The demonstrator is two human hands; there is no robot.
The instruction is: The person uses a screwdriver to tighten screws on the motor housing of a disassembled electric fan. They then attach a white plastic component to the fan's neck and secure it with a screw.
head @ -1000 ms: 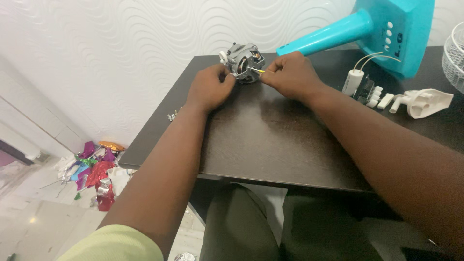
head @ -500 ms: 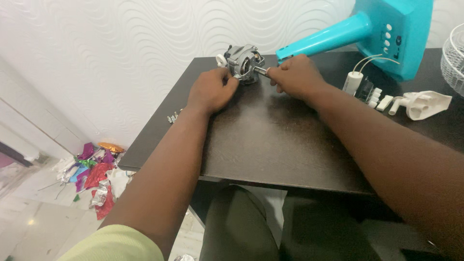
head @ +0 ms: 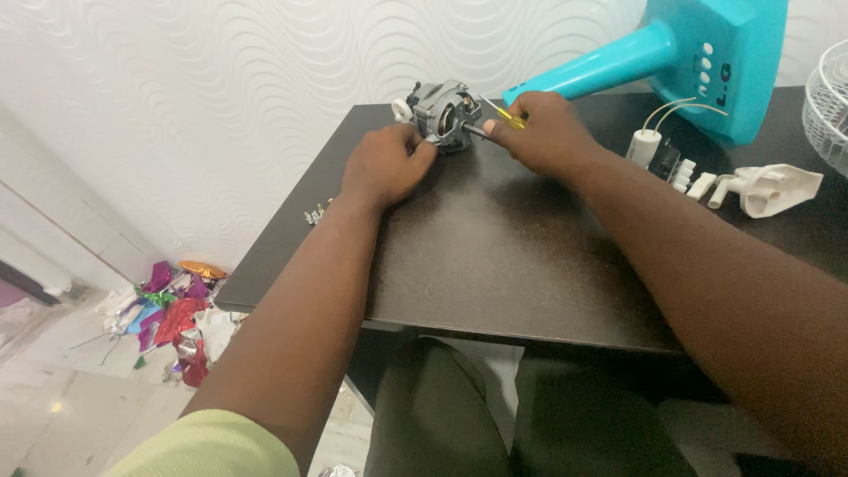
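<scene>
A small grey electric motor (head: 439, 111) with copper windings stands near the far edge of the dark table (head: 495, 256). My left hand (head: 385, 164) grips its near left side and steadies it. My right hand (head: 541, 132) is closed around a yellow-handled screwdriver (head: 506, 116), whose dark shaft points left into the motor's right side. Most of the screwdriver's handle is hidden inside my fist.
A turquoise fan stand (head: 698, 53) lies at the back right. Beside it are a white capacitor with wires (head: 645, 146), small white parts (head: 693, 179) and a white plastic piece (head: 770, 187). Screws (head: 315, 213) lie near the left edge. Shiny wrappers (head: 172, 309) litter the floor.
My right hand has shifted slightly and the screwdriver's yellow handle now shows more against the motor. My left hand keeps its hold on the motor.
</scene>
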